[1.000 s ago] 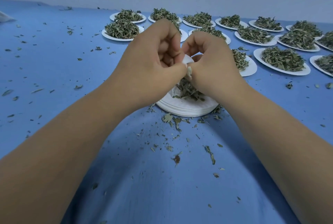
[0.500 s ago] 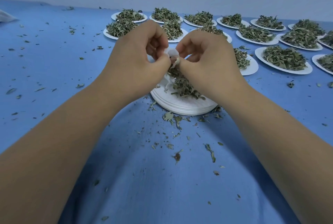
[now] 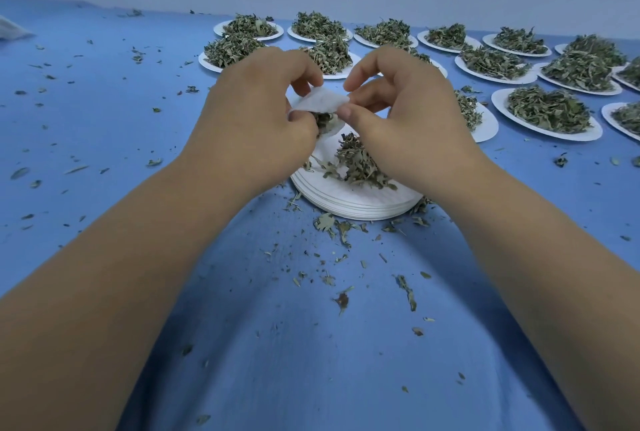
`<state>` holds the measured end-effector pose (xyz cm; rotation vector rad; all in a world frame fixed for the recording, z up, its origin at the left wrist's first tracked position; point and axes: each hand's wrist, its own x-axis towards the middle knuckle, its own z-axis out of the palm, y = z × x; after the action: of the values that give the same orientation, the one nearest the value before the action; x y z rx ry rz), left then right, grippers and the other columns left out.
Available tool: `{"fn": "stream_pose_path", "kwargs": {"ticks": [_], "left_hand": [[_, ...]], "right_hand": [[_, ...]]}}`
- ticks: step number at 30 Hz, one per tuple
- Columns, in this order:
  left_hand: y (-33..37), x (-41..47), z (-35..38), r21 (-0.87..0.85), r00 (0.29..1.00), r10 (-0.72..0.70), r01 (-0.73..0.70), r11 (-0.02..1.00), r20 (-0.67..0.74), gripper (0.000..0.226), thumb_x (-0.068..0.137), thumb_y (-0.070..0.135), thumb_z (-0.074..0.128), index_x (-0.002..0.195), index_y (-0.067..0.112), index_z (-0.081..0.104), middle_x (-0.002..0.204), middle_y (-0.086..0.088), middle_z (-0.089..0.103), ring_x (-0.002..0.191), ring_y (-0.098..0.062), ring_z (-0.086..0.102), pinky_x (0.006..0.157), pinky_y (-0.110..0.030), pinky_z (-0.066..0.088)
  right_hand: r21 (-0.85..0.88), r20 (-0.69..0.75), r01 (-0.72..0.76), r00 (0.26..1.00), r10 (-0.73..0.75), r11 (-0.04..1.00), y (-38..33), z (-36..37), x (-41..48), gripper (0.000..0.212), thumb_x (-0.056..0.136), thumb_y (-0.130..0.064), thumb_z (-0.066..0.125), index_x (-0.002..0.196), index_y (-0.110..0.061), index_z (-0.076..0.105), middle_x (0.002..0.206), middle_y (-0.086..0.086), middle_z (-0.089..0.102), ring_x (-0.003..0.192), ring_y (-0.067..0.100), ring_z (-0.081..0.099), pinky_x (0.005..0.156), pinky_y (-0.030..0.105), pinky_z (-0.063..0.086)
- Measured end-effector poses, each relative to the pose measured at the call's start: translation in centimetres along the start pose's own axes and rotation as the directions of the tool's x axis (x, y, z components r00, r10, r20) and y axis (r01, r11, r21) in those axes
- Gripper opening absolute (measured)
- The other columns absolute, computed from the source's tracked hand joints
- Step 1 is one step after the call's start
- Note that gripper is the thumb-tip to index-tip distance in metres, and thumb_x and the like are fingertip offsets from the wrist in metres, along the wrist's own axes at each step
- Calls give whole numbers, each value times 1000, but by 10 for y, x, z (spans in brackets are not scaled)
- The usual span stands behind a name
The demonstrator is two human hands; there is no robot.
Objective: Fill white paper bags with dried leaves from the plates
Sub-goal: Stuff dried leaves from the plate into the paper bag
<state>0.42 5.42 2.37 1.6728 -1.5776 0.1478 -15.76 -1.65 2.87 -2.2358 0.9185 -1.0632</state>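
- Pinching the left end of the white paper bag (image 3: 323, 101), the left hand (image 3: 256, 122) has its thumb and fingers curled on it, just above the middle of the frame.
- The right hand (image 3: 408, 119) pinches the bag's right end between thumb and forefinger.
- The bag hangs in the air between both hands, over a stack of plates (image 3: 360, 203); a dark clump of leaves shows at its lower edge.
- A small heap of leaves (image 3: 356, 164) lies on the top plate of the stack, partly hidden by the right hand.
- Both forearms cross the lower frame and cover much of the blue table (image 3: 104, 125).
- Across the upper middle and upper right stand many full plates (image 3: 547, 117) heaped with leaves; the hands block the nearest ones.
- Leaf crumbs (image 3: 343, 229) are scattered over the table, thickest just below the stack.
- A white object (image 3: 10, 30) is cut off at the upper left edge; I cannot tell what it is.
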Motion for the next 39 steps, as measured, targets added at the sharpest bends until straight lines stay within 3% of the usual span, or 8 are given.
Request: {"fn": "stream_pose_path", "kwargs": {"ticks": [7,9,12,19,24,30,33,39], "left_hand": [[2,0,1,2,999,48,-48,999,-13,18,94,38,56,95,32,72,96,8,66,86,-17,61,82,-44,52],[3,0,1,-12,1000,19,-20,1000,-20,26,94,49,53,92,31,72,96,9,67,81,-15,62,81,-43,52],[7,0,2,-58,999,-40,40,998,-11,34,92,55,47,90,32,73,96,12,68,79,-10,62,80,-42,52],[14,1,-5,-285,994,-66,90,954,91,17,90,31,64,82,36,78,97,13,70,71,-13,66,75,-41,56],[13,1,1,-231,996,-42,59,971,78,28,97,41,59,81,27,77,79,9,63,72,-4,54,64,-16,39],[10,-3,6,-120,994,-113,112,986,1,22,94,41,56,104,28,71,92,6,69,80,-12,64,84,-40,52],[12,-3,10,-182,986,-158,166,969,61,30,92,33,54,120,35,66,81,6,70,73,-13,70,75,-38,58],[9,-1,9,-272,980,-195,199,941,41,27,95,18,54,103,30,76,91,3,75,62,-5,71,62,-37,62]], "right_hand": [[37,53,35,998,-37,999,-3,-5,0,21,90,-12,68,89,-29,57,73,-14,69,71,-4,60,63,5,38],[45,35,52,998,-54,998,-5,-4,-2,9,88,-21,64,92,-28,61,76,-16,68,71,-5,59,61,5,38],[-32,-36,83,996,-84,996,-6,0,-4,12,87,-37,63,96,-29,63,86,-15,66,79,1,59,63,7,38],[-240,-22,218,973,-230,946,-4,3,-3,13,88,-36,64,97,-26,65,91,-15,65,84,6,62,70,16,43],[-366,-56,202,969,-239,908,-6,9,0,10,89,-19,57,91,-17,67,82,-3,67,76,16,62,71,39,51],[-274,-77,153,981,-180,950,-7,7,-3,25,94,-15,48,90,-7,72,68,9,64,65,26,58,62,42,44],[-181,-76,121,988,-137,976,-8,8,-3,30,94,-10,45,92,-6,75,72,9,68,68,22,60,63,36,44],[-171,-85,48,994,-63,984,-5,8,-2,29,87,-11,56,101,-26,76,87,-10,74,76,6,66,73,25,52]]}}
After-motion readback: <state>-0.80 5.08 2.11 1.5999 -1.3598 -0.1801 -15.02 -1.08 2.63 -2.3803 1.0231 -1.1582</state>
